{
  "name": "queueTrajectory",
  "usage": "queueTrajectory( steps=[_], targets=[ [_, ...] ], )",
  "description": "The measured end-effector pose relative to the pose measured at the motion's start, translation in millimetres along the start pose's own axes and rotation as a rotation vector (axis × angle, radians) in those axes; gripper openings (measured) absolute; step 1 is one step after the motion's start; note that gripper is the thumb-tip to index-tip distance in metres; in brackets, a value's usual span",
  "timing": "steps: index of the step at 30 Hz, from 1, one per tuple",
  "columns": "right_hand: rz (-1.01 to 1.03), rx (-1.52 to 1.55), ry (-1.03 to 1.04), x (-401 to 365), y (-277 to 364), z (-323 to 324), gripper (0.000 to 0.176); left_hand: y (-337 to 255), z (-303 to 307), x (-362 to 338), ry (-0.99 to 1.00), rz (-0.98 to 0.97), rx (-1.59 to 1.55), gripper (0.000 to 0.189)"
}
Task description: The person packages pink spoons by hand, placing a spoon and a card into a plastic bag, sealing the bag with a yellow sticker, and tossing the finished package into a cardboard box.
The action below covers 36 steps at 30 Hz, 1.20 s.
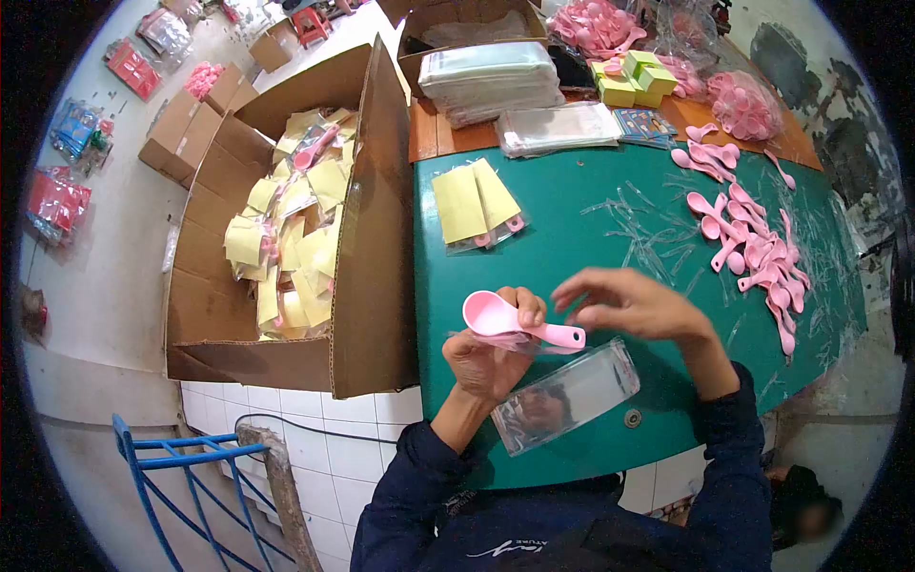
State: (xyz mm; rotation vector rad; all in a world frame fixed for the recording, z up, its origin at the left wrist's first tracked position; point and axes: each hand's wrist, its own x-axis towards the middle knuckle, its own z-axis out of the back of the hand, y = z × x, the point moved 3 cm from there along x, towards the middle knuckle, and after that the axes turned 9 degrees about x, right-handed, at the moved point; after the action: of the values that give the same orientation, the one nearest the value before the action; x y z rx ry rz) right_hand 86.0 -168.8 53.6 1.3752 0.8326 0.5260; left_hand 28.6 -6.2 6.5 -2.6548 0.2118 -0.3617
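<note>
A pink plastic spoon (488,313) is gripped in my left hand (491,367), its bowl to the left and its holed handle to the right. Beneath it, in the same grip, is something pinkish and partly see-through that I cannot make out. My right hand (634,305) hovers just right of the handle, fingers apart and slightly blurred, with nothing visible in it. Below both hands a clear plastic bag (572,396) lies flat on the green tabletop (553,257). Farther up, bagged packs with yellow cards (460,205) rest on the table.
Loose pink spoons (762,248) and clear plastic strips (648,234) are scattered at right. Stacks of clear bags (491,76), yellow-green boxes (634,81) and bagged spoons (743,105) line the back. An open carton (376,238) of packs stands left, above a blue metal frame (181,443).
</note>
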Motion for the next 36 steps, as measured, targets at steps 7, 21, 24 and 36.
queueTrajectory(
  steps=[7, 21, 24, 36],
  targets=[
    [0.096, -0.042, -0.126, -2.2, 10.6, 12.7, 0.019, -8.6, -25.0, 6.1, -0.25, 0.074, 0.358, 0.028],
    [0.491, -0.34, -0.766, -30.5, 56.3, 32.9, 0.012, -7.9, -15.3, 4.3, -0.343, 0.201, 0.838, 0.03],
    [0.448, -0.45, -0.677, -36.8, 63.4, 32.5, 0.011, -8.5, -12.8, 2.9, -0.317, 0.221, 0.904, 0.034],
    [0.382, -0.629, -0.589, -43.3, 75.5, 22.9, 0.008, -10.8, -18.4, 3.2, -0.299, 0.236, 0.96, 0.03]
  ],
)
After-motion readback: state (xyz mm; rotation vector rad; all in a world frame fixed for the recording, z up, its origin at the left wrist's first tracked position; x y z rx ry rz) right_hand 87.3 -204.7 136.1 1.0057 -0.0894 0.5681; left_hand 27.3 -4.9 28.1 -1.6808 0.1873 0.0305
